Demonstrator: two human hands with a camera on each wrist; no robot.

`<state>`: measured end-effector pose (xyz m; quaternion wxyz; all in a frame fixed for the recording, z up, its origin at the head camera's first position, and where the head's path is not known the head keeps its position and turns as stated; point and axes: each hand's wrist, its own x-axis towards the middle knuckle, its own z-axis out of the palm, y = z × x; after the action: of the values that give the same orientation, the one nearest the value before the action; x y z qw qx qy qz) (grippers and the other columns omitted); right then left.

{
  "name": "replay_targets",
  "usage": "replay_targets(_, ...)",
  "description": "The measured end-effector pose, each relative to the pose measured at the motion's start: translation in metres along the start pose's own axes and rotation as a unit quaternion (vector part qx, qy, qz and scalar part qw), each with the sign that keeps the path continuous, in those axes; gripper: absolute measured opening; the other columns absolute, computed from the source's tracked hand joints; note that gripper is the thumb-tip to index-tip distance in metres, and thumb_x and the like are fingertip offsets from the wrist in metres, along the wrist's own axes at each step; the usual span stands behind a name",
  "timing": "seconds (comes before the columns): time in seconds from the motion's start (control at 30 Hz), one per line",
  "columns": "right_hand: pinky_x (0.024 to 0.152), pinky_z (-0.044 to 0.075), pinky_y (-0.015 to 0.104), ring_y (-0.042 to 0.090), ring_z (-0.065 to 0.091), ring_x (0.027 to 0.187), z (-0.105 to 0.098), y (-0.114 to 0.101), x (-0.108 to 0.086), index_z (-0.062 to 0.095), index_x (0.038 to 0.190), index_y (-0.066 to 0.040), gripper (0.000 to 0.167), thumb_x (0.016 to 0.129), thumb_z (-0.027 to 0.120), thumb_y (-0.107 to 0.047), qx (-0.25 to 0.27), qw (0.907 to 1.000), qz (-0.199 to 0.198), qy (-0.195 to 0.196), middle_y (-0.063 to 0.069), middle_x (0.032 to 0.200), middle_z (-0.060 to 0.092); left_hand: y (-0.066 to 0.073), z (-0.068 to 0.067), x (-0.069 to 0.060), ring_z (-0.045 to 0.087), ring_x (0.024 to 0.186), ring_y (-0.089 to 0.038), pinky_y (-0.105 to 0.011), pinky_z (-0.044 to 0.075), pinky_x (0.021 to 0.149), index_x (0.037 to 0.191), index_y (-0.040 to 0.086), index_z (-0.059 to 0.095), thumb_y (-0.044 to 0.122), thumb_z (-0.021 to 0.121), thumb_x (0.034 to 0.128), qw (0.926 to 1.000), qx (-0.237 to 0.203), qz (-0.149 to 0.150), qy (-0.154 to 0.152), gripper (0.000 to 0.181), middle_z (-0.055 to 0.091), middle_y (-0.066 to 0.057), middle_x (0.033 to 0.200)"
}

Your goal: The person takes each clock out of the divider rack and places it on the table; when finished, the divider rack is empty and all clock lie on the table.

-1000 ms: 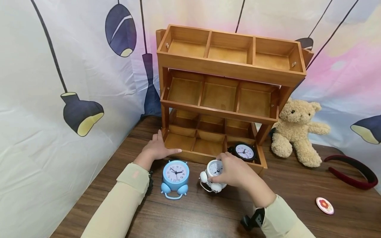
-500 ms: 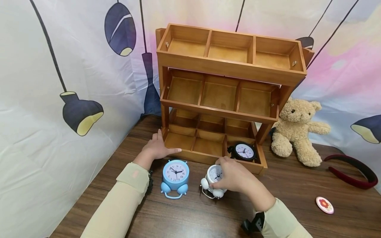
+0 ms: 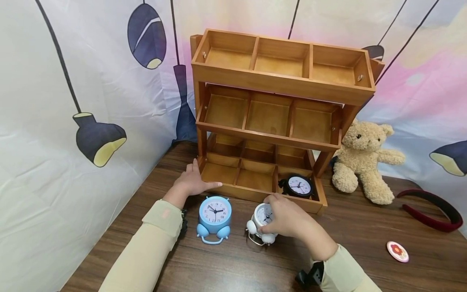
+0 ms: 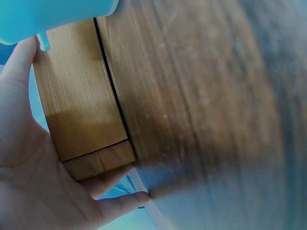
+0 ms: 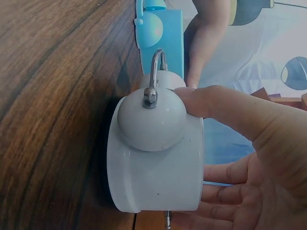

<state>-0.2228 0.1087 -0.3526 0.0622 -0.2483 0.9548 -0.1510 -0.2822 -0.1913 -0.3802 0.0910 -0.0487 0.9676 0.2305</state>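
Note:
The right hand grips a white twin-bell alarm clock, thumb by the bells and fingers at the far edge. In the right wrist view the white clock is low at the wood surface. With fingers spread, the left hand rests on the front left corner of the wooden shelf; the left wrist view shows that hand around the corner. Between the hands lies a light blue alarm clock, face up, bells toward the viewer. A black alarm clock sits in the bottom tier's right compartment.
Behind stand the shelf's middle tier and top tier, divided into compartments. A teddy bear sits right of the shelf. A dark red headband and a round flower badge lie on the table at the right.
The white clock and right hand have shifted slightly toward the viewer, away from the shelf's front board. The left hand stays at the shelf corner.

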Motion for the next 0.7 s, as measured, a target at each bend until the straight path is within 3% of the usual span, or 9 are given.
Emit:
replay_targets(0.27,0.092,0.048,0.044,0.029,0.059,0.112,0.001,0.003,-0.001,0.059,0.127,0.001,0.077,0.068,0.089,-0.039,0.001,1.0000,0.001,0.003,0.016,0.129,0.057,0.000,0.000,0.001,0.025,0.140,-0.053,-0.061,0.035,0.106,0.154,-0.006,-0.011,0.077,0.061,0.0785,1.0000,0.002,0.001,-0.001,0.134,0.005,-0.032,0.159)
replay_targets(0.5,0.102,0.043,0.051,0.041,0.049,0.129,-0.003,0.008,-0.002,0.053,0.138,0.001,0.089,0.072,0.086,-0.049,0.011,0.9999,-0.001,0.000,0.022,0.139,0.052,0.000,-0.001,0.000,0.023,0.140,-0.055,-0.062,0.034,0.107,0.153,-0.008,-0.010,0.078,0.060,0.0786,1.0000,0.007,0.003,-0.005,0.134,0.004,-0.034,0.158)
replay_targets(0.7,0.091,0.050,0.048,0.027,0.062,0.109,-0.016,0.021,0.005,0.063,0.127,-0.010,0.055,0.086,0.076,-0.044,0.051,0.9965,-0.006,0.066,0.009,0.115,0.065,0.001,-0.001,0.000,0.024,0.140,-0.055,-0.061,0.034,0.107,0.153,-0.008,-0.010,0.078,0.060,0.0789,1.0000,0.006,0.004,-0.003,0.133,0.004,-0.034,0.159)
